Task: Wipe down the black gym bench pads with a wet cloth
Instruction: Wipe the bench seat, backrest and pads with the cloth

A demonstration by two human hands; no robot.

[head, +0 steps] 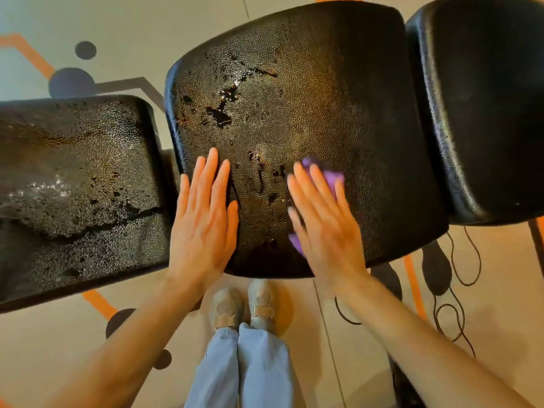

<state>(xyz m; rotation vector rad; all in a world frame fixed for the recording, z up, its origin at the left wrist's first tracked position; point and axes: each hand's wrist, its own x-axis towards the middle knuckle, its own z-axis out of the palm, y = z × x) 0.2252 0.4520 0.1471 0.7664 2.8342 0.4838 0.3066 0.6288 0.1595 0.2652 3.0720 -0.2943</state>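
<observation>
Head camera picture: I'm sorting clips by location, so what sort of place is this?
Probably a gym. Three black textured padded bench pads stand in a row, the middle pad wet; the grey floor bears orange lines and dark dots. The right hand presses a purple cloth on the pad.

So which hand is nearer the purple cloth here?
Right. The right hand lies flat on the purple cloth, pressing it onto the middle pad. The left hand rests flat on the same pad, apart from it.

I see my right hand (325,222) pressing a purple cloth (331,178) flat on the bench's wet middle pad (294,113), my left hand (204,219) resting flat beside it, fingers (212,169) straight.
</observation>
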